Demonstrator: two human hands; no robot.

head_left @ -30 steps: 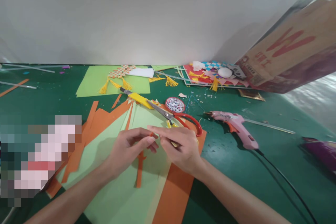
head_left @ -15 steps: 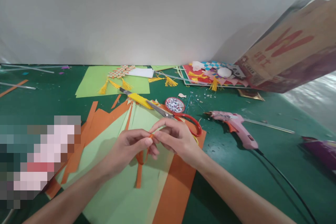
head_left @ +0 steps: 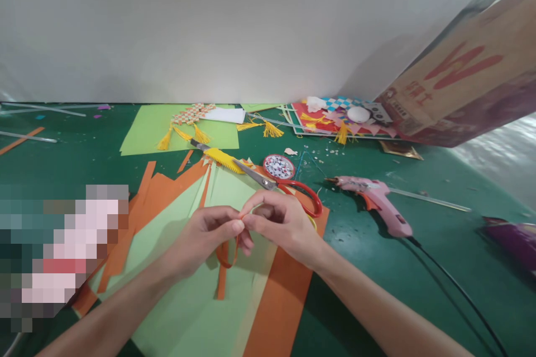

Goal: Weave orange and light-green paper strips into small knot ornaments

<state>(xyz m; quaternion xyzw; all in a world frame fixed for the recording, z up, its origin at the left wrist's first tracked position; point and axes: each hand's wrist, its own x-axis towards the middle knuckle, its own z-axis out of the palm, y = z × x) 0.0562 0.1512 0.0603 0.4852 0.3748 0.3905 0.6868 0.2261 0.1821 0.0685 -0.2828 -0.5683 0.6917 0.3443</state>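
Observation:
Between the fingertips of both hands is a thin orange paper strip, its loop hanging below the left fingers. My left hand pinches it between thumb and forefinger. Pressed close against it, my right hand is closed on the strip's upper end, which the fingers mostly hide. Beneath the hands lie pale green paper sheets over orange paper. Red-handled scissors rest just beyond the right hand, and a yellow utility knife lies beside their blades.
To the right lies a pink glue gun with a trailing cord. A round box of small beads or eyes sits behind the scissors. Tasselled paper crafts lie at the back. A paper bag stands back right; orange strips lie left.
Both hands stay nearly in place. The orange strip has turned slightly at the fingertips, and less of it shows there; its loop hangs a little lower.

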